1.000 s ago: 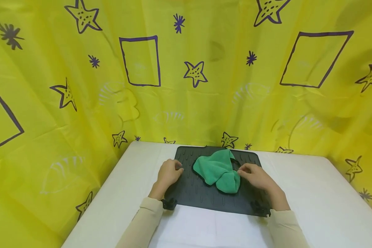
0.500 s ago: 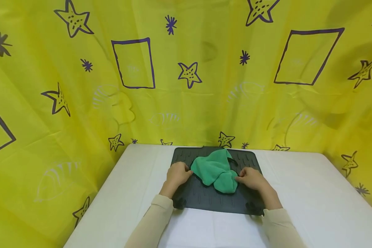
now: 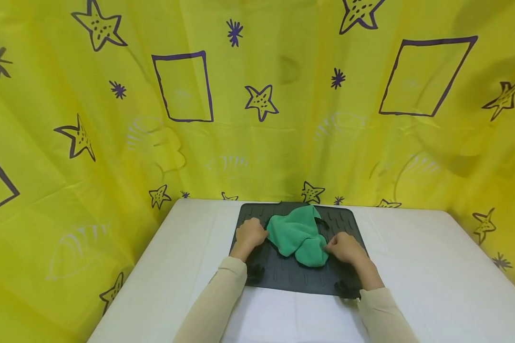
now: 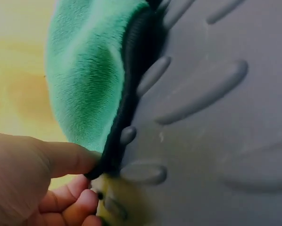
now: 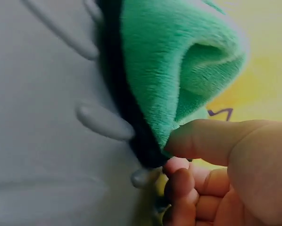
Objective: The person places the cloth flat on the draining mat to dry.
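A green cloth [image 3: 298, 233] with a dark edging lies crumpled on a dark grey ribbed mat [image 3: 283, 276]. At the cloth's left corner, my left hand [image 3: 251, 232] pinches the dark edge between thumb and fingers; the left wrist view shows the thumb [image 4: 70, 159] on top of that edge. My right hand [image 3: 345, 247] pinches the cloth's lower right corner. In the right wrist view the thumb [image 5: 202, 139] presses the corner against curled fingers, and a fold of the cloth [image 5: 150, 70] bulges above it.
The mat lies on a white table [image 3: 189, 247], near its far edge. Behind the table hangs a yellow curtain [image 3: 292, 157] with dark stars and frames drawn on it, which also runs along both sides. Dark wrist straps [image 3: 347, 288] hang close over the mat's front edge.
My left hand has moved right from beside the cloth and taken its left corner. My right hand has come slightly down toward the lower right corner. The cloth stays crumpled.
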A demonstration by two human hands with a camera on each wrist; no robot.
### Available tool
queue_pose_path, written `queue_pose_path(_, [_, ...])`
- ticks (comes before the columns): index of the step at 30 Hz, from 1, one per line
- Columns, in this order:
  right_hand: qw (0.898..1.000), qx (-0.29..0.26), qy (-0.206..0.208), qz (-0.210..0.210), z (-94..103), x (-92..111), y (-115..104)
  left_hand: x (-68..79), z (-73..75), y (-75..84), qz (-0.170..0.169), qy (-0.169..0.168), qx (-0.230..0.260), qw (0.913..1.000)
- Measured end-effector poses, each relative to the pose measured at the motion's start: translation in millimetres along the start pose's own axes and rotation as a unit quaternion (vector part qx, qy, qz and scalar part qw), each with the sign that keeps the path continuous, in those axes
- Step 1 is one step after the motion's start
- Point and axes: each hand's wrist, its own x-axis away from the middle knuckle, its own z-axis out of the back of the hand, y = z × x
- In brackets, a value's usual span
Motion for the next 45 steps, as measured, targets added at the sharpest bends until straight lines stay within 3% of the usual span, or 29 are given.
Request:
queue_pose_path(3, [1.000,-0.015,0.012,0.004,5.5,-2.1,7.2,-1.4,5.5,-3.7,-0.003,0.011,0.048,0.9988])
queue_pose_path(6, [0.999,-0.031,0.033,-0.012,14.4,-1.4,14.0,-2.8,11.4,-8.1,-0.002,0.043,0.088,0.9952])
queue_pose_path(14, [0.991,-0.058,0.110,-0.054,38.5,4.2,28.4,-7.1,20.3,-21.8,0.018,0.088,0.127,0.9878])
queue_pose_path(24, [0.960,-0.139,0.222,-0.103,51.8,5.1,46.9,-4.7,31.4,-35.6,0.027,0.090,0.168,0.9812])
queue_pose_path(30, [0.944,-0.176,0.253,-0.121,54.8,3.3,45.9,1.1,36.1,-41.9,0.020,0.087,0.179,0.9797])
queue_pose_path(32, [0.947,-0.179,0.241,-0.116,55.0,2.9,45.1,3.3,36.0,-43.1,0.017,0.084,0.183,0.9793])
queue_pose_path(34, [0.956,-0.175,0.209,-0.106,54.9,3.3,43.8,5.4,34.5,-44.7,0.013,0.082,0.186,0.9790])
queue_pose_path(40, [0.990,-0.105,0.063,-0.068,59.6,8.8,39.9,12.0,25.0,-53.3,0.009,0.088,0.188,0.9783])
queue_pose_path(45, [0.997,-0.056,0.015,-0.058,64.1,15.3,34.7,15.7,22.6,-59.6,0.020,0.087,0.171,0.9812])
